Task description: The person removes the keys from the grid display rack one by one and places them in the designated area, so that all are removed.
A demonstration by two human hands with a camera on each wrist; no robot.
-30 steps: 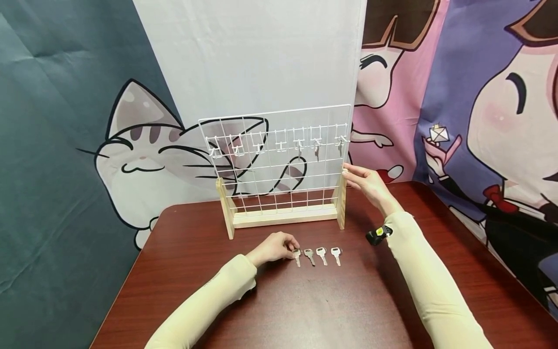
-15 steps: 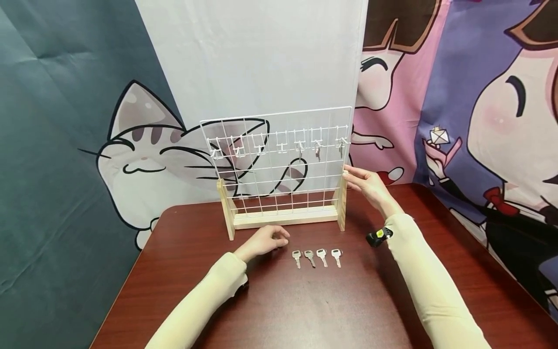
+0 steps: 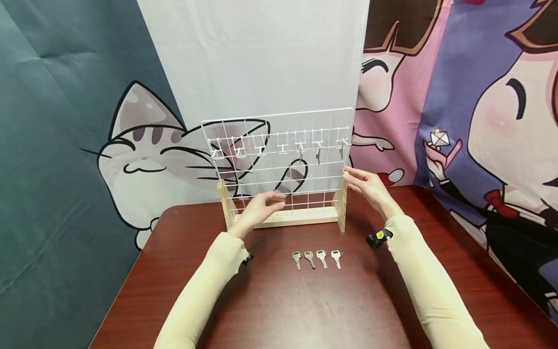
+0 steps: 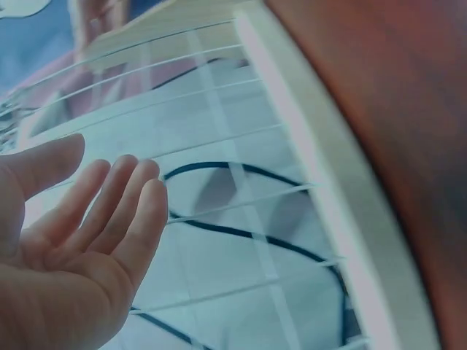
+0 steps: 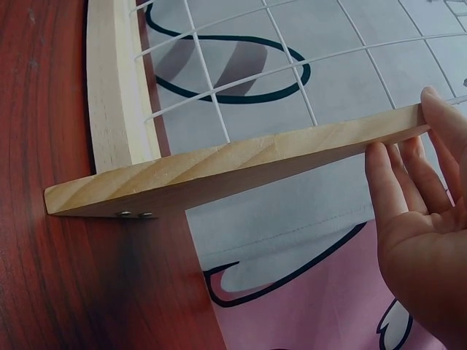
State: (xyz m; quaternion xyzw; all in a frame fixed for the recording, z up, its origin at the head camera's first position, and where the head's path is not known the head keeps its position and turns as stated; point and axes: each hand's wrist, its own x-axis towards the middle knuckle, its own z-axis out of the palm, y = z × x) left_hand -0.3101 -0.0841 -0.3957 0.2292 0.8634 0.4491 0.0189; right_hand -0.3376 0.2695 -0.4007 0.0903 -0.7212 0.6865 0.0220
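My left hand [image 3: 263, 207] is raised before the lower part of the white wire grid rack [image 3: 279, 114]. Its fingers are loosely bent with nothing between them, as the left wrist view shows [image 4: 95, 240]. At the rack's right side, my right hand [image 3: 369, 188] pinches the top of the wooden side post [image 5: 241, 160], thumb on one face and fingers on the other. Several metal keys [image 3: 309, 258] lie in a row on the table in front of the rack. Three more keys [image 3: 318, 155] hang from white hooks at the grid's right; the hooks [image 3: 239, 152] to the left hold none.
The rack's pale wooden base [image 3: 287, 220] stands on the reddish-brown table [image 3: 305, 305]. Behind hangs a printed cloth backdrop [image 3: 261, 58] with a cartoon cat. A black wrist device [image 3: 378, 237] sits at the right sleeve.
My left hand has left the leftmost key on the table and risen up and leftward to the front of the grid. The right hand stays at the post.
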